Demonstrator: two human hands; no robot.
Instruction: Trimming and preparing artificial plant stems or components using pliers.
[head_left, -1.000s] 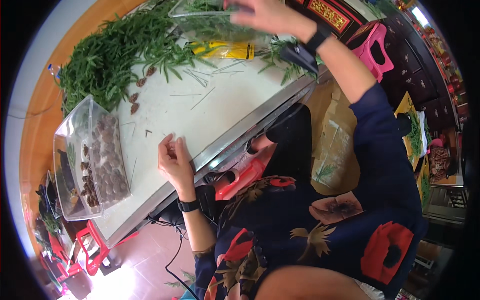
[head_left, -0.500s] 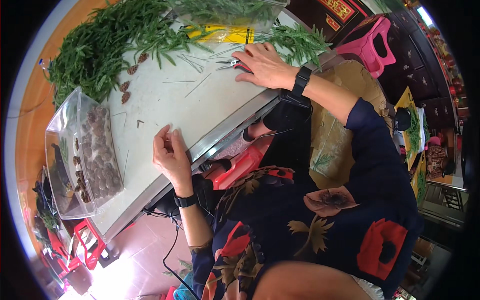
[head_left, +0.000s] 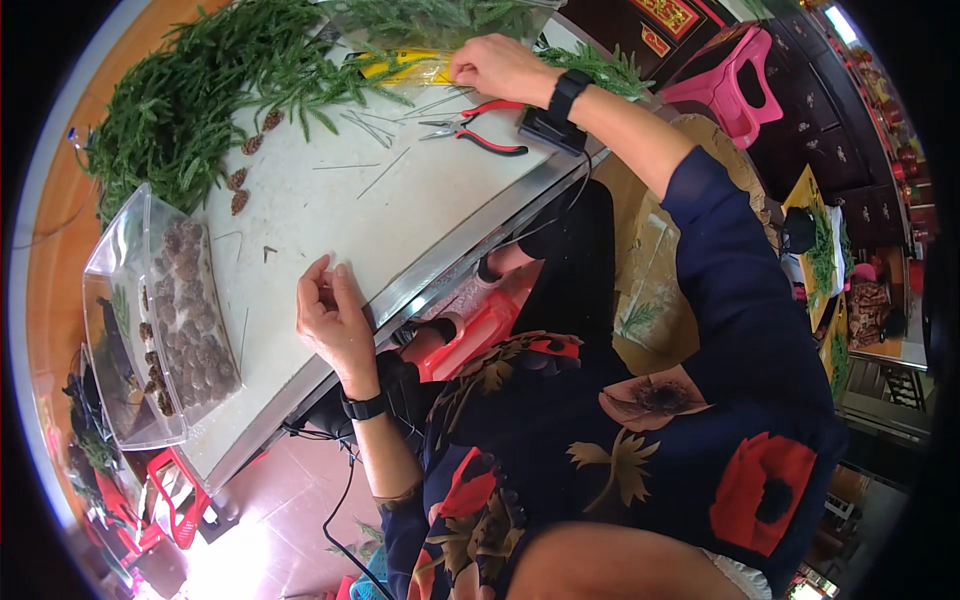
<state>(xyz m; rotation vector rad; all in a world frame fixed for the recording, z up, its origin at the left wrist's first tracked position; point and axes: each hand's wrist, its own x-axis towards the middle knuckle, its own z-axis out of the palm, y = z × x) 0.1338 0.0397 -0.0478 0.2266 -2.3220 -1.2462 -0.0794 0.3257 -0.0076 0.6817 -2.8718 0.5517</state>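
My right hand (head_left: 495,68) reaches over the far side of the table, fingertips bent down and drawn together by a clear bag with a yellow card (head_left: 405,68) and thin wires (head_left: 432,104). Whatever its fingertips grip, if anything, is hidden. Below that hand lie pliers (head_left: 468,130) with red-and-black handles, jaws pointing left. My left hand (head_left: 333,318) rests at the near table edge, palm partly up, fingers loosely curled and the thumb apart from the index finger. Nothing shows in it. More loose wires (head_left: 384,172) lie on the grey-white tabletop (head_left: 350,215).
Green artificial sprigs (head_left: 180,110) pile at the far left. Several small pinecones (head_left: 238,202) lie beside them. A clear plastic box (head_left: 128,330) of pinecones stands at left. An opened cardboard box (head_left: 650,290) sits right of the table, near a pink plastic stool (head_left: 735,85).
My right hand has let go of the pliers, leaving them on the table, and moved up and left to the bag and wires. My left hand keeps its pose.
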